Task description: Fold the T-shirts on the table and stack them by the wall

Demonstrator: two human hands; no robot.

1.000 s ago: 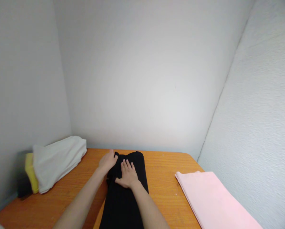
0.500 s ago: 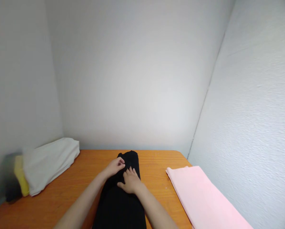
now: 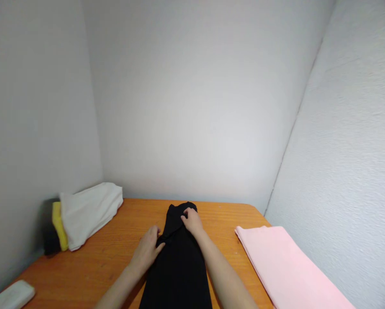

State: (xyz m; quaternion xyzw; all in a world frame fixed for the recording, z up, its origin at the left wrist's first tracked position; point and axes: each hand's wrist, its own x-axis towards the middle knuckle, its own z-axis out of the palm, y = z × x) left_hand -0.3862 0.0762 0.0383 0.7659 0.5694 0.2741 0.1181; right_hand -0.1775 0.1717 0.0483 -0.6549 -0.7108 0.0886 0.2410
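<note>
- Currently mid-fold, by the look of it: black garment [image 3: 179,266] laid lengthwise in the middle of the orange table [image 3: 115,244], far end near the back wall, near end running out of frame.
- Left hand [image 3: 147,251] flat and released, palm on the wood, thumb and fingertips touching the garment's left edge.
- Right hand [image 3: 191,221] on the far end, fingers curled onto a raised flap; pinching or only pressing, cannot tell.
- Next move probably calls for pinning the left edge, carrying the flap over without dragging the layers beneath, then flattening the crease.
- Fabric: matte, thin, limp; long narrow strip, rounded far end, 1 diagonal ridge between the hands.
- Table: glossy wood grain, likely slick under cloth.
- Elsewhere: pink cloth [image 3: 285,266] folded flat, right; white cloth [image 3: 89,212] bundled over a yellow piece [image 3: 59,225], left; pale rounded block [image 3: 10,295] at the near-left corner.
</note>
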